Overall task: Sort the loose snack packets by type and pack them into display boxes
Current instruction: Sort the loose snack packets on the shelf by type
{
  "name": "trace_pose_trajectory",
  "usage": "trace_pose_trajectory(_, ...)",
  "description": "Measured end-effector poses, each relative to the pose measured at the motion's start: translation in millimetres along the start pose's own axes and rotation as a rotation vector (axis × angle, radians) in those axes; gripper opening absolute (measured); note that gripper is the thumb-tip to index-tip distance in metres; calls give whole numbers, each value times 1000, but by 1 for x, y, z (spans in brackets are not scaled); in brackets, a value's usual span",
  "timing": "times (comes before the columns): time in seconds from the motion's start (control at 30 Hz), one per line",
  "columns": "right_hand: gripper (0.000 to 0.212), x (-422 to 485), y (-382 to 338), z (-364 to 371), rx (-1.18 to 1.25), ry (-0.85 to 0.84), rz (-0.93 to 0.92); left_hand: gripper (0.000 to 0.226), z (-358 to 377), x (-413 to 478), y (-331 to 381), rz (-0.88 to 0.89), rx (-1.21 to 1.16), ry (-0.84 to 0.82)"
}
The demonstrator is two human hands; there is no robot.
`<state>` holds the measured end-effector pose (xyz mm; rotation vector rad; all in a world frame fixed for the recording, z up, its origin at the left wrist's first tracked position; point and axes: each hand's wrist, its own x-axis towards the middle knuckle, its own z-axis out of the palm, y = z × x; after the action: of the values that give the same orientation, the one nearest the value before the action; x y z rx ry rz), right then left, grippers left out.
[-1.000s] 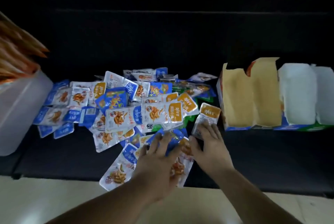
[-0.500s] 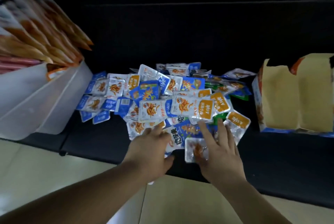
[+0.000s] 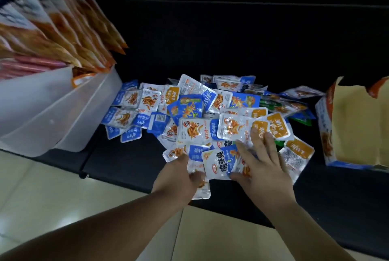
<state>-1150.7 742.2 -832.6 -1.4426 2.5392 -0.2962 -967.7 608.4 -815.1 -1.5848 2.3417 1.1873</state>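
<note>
Fingers of my left hand (image 3: 179,178) curl round a clear packet (image 3: 201,191) at the pile's near edge. My right hand (image 3: 262,166) lies flat, fingers spread over the snack packets (image 3: 210,117). Farther right stands an open display box (image 3: 355,126).

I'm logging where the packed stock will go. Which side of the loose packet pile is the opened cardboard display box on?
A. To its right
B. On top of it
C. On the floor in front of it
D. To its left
A: the display box stands at the right edge of the view, beside the packet pile. The thing on the pile's left is a white bin.
</note>
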Motion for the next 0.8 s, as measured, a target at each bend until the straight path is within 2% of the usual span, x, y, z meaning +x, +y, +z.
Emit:
trace_pose_trajectory(0.1, 84, 7, 7, 0, 70, 15, 49, 16, -14, 1, 7, 21, -96, 60)
trace_pose_trajectory(0.23, 77, 17, 22, -1, 83, 161, 60, 11, -35, -1, 17, 222, -169, 182)
trace_pose_trajectory(0.33, 79, 25, 31, -4, 66, 214, 120, 14, -40, 10, 29, 212, -254, 104)
trace_pose_trajectory(0.4, 80, 24, 34, -7, 27, 261, 114, 25, -40, 19, 41, 158, -252, 11)
trace_pose_trajectory(0.53, 72, 15, 28, -15, 63, 315, 117, 37, -33, 36, 63, 190, -120, 12)
trace_pose_trajectory(0.67, 56, 5, 30, -3, 237, 295, 27, 42, -18, 43, 71, 265, -68, 70)
trace_pose_trajectory(0.73, 57, 4, 35, -5, 258, 323, 0, 33, -13, 45, 73, 307, 170, 131)
trace_pose_trajectory(0.8, 59, 4, 31, -10, 250, 340, -34, 40, -16, 52, 73, 404, 367, 267)
